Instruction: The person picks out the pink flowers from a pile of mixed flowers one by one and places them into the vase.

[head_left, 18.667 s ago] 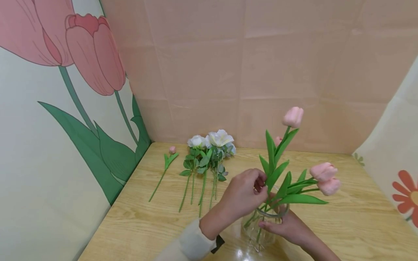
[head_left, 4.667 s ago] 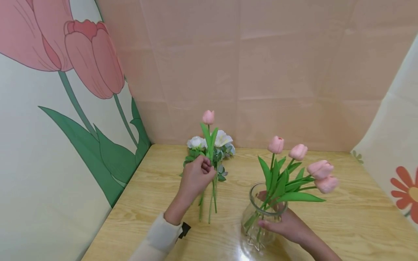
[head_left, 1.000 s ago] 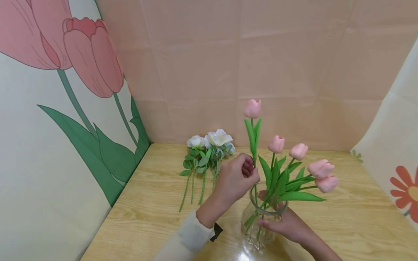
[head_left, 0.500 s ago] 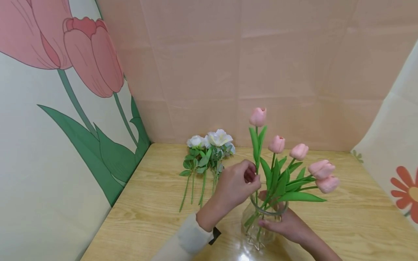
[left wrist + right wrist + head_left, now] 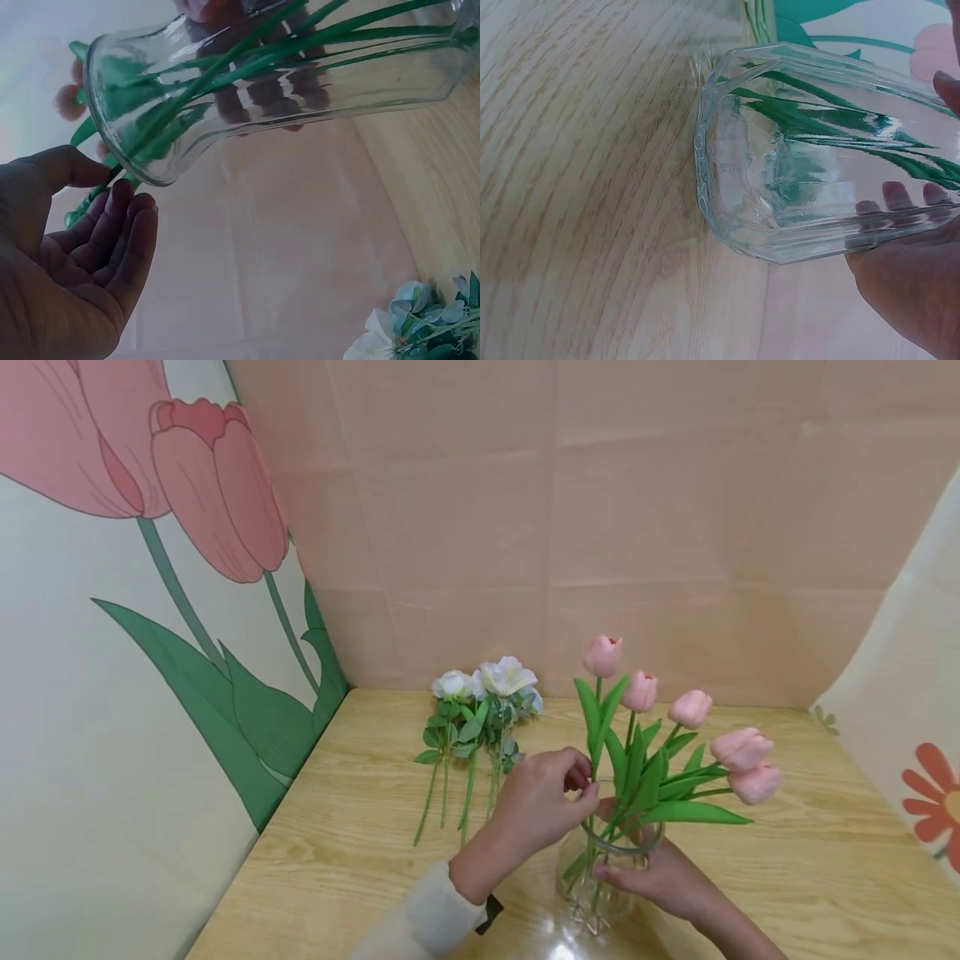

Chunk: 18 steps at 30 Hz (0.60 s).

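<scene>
My left hand [image 5: 540, 793] pinches the stem of a pink tulip [image 5: 603, 657] between thumb and fingertips, just above the vase rim. That tulip stands upright at the left of the bunch, its lower stem inside the clear glass vase [image 5: 621, 852]. In the left wrist view, thumb and fingers of the left hand [image 5: 75, 255] meet on the stem right beside the flared glass lip. My right hand [image 5: 660, 877] grips the vase from the right, its fingers showing through the glass in the right wrist view. Several other pink tulips [image 5: 741, 749] lean rightward in the vase.
White flowers [image 5: 506, 677] with green stems lie in a row on the wooden table [image 5: 337, 860], left of the vase. Behind stands a plain pink backdrop [image 5: 465, 527]. A panel with printed tulips [image 5: 217, 493] borders the left, a floral panel [image 5: 930, 693] the right.
The single tulip once lying on the table's left was lifted, carried right over the white flowers and lowered into the vase by my left hand. My right hand stays on the vase throughout.
</scene>
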### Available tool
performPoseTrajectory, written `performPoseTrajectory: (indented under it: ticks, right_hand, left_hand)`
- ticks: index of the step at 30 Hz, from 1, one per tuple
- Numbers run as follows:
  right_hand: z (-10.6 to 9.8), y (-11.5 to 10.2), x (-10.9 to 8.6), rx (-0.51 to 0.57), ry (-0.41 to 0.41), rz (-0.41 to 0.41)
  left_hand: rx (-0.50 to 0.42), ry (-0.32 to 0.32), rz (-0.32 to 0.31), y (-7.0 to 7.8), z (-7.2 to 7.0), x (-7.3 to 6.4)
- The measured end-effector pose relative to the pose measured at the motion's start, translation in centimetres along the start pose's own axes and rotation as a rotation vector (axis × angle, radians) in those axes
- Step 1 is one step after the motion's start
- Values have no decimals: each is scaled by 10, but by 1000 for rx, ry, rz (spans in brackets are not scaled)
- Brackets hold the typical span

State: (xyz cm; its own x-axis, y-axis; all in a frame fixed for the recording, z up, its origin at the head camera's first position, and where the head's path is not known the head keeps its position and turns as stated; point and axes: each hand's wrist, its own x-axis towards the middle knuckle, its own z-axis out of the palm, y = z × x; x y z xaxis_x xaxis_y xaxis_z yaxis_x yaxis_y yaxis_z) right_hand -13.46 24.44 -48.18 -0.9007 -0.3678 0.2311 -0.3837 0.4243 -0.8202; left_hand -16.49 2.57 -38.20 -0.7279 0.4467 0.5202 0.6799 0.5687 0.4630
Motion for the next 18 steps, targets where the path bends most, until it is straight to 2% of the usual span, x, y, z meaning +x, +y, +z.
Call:
performPoseTrajectory:
  ticks: [11,18]
  right_hand:
    - [0,0,-1,-4,12,-11]
    - [0,-3,-1,-7,7,5]
  left_hand:
    - [139,-31,-2,-1,3,-7]
    - [268,-75,18,-1,2,-13]
